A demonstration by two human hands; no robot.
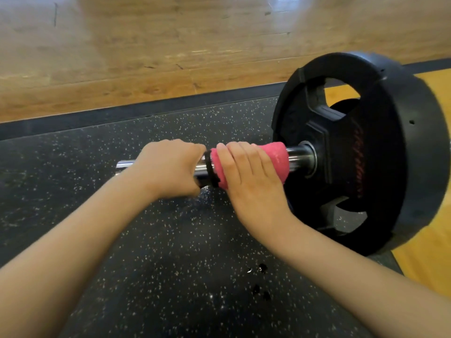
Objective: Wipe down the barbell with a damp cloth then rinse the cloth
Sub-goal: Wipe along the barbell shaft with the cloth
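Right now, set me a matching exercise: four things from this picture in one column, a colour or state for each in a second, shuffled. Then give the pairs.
1. cloth
2. weight plate
3. left hand
4. mat

A. black, loaded on the bar
B. grips bare steel
C. pink, wrapped round the bar
D. dark with pale speckles

Pairs: 1-C, 2-A, 3-B, 4-D

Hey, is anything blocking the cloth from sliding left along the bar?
Yes. A black band circles the bar right at the left edge of the pink cloth, and just beyond it the left hand grips the bar. The right hand holds the cloth.
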